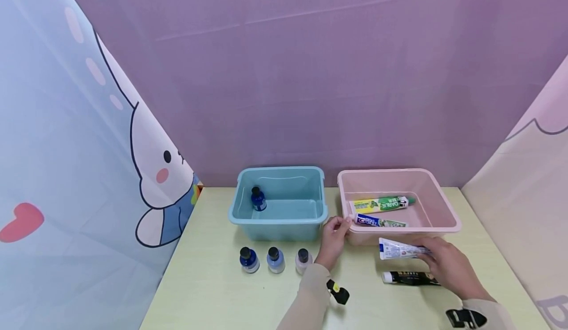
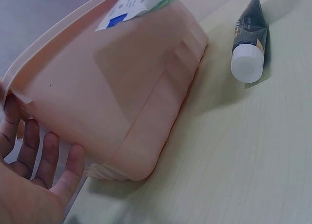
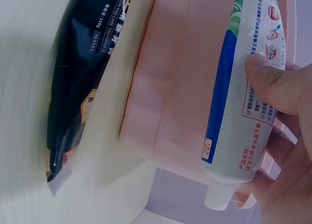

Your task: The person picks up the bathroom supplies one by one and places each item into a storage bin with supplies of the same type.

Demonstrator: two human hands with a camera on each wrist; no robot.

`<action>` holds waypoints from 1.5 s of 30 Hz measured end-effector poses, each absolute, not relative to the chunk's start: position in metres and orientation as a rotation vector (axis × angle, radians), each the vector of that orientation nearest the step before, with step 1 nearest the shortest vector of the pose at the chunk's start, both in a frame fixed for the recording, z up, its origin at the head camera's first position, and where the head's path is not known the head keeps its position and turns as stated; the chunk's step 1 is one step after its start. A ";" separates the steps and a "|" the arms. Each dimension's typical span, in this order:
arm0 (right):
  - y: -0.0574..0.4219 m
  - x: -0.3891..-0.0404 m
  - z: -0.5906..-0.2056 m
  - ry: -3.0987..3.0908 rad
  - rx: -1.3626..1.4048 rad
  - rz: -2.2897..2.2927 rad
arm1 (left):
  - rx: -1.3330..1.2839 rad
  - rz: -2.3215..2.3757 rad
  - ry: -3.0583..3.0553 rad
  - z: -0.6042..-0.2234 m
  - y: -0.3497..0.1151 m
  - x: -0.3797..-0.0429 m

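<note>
Right hand [image 1: 448, 266]: pinches white tube [image 1: 399, 249] at pink bin [image 1: 443, 199] front.
Left hand [image 1: 334, 238]: fingers hold bin corner.
Count: four tubes, four bottles.

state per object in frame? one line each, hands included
left hand: fingers hold the pink bin's near-left rim
right hand: grips the white toothpaste tube
white toothpaste tube: lifted, capped, at the bin's front wall
black toothpaste tube: lying flat on the table, capped
pink bin: upright, two tubes inside
blue bin: upright, one dark blue bottle inside
three bottles: upright in a row, capped
</note>
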State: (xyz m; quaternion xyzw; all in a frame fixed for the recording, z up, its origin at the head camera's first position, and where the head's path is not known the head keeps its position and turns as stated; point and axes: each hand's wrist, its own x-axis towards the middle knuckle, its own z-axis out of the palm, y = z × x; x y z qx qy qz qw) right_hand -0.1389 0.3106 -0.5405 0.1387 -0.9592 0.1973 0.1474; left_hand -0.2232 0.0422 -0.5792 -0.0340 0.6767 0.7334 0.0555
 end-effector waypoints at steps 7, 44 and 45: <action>0.310 -0.139 -0.538 -2.660 0.440 0.535 | -0.119 2.215 2.054 -0.579 0.042 -0.223; 0.308 -0.142 -0.521 -2.452 0.467 0.517 | -0.126 2.224 2.072 -0.577 0.043 -0.223; 0.308 -0.143 -0.520 -2.448 0.470 0.519 | -0.127 2.223 2.071 -0.577 0.043 -0.223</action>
